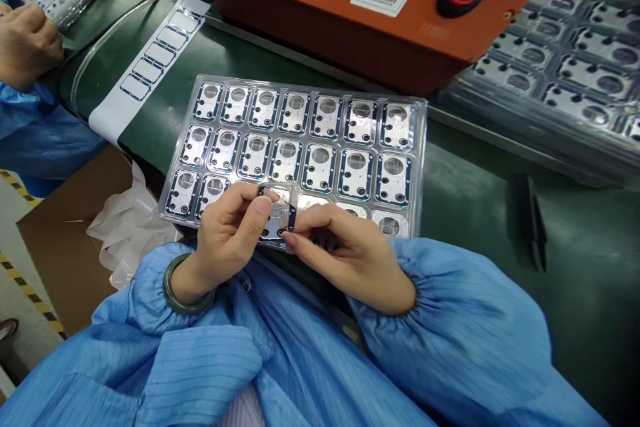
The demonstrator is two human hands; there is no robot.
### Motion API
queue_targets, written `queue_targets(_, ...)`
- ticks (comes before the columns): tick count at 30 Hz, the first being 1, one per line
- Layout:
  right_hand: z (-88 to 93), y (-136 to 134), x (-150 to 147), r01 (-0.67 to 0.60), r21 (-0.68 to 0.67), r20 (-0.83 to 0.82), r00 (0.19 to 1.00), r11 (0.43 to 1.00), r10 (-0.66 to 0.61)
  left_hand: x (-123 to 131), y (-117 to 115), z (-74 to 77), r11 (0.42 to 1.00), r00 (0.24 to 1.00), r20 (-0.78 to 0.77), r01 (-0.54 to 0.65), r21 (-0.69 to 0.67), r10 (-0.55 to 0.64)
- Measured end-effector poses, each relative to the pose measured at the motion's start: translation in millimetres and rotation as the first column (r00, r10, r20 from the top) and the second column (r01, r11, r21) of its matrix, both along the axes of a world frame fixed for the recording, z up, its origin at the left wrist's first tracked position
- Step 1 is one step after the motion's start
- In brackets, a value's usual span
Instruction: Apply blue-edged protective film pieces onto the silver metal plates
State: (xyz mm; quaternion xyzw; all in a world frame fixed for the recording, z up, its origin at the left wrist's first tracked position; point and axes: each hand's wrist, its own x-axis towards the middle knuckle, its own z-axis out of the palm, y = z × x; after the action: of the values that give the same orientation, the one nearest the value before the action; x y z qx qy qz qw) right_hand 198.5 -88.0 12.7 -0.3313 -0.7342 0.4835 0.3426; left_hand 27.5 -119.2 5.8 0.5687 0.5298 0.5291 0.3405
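A clear plastic tray point(423, 147) lies on the green mat in front of me, its pockets filled with small silver metal plates edged in blue. My left hand point(225, 240) and my right hand point(345, 253) meet at the tray's near edge. Both pinch one small metal plate point(277, 217) with a dark film border, held just above the front row. My left thumb and forefinger grip its top left corner; my right fingertips press its lower right edge. Both arms wear blue sleeves, and a green bangle point(183, 300) sits on my left wrist.
An orange machine point(380, 20) with a red button stands behind the tray. A white strip of blue-edged labels point(150, 67) runs at the left. Stacked trays point(565, 67) lie at the right, black tweezers point(535, 223) near them. Another person's hand point(25, 43) rests at far left.
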Motion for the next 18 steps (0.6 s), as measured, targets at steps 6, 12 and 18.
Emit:
queue_targets(6,-3.3,0.0,-0.5,-0.057,0.005,-0.007,0.998,0.998,0.057,-3.6,-0.1,-4.7,1.000,0.997,-0.072,-0.001,0.031,0.004)
queue_targets(12,-2.9,0.7,-0.6,-0.056,0.027,-0.039,0.998,0.998,0.057,-4.2,-2.0,-6.4,0.998,0.996,-0.091,0.006,0.070,0.000)
queue_targets(18,-4.1,-0.1,-1.3,-0.080,0.078,-0.020,0.996,0.994,0.082,-4.2,-1.6,-8.0,0.991,0.994,-0.107,-0.008,0.132,0.022)
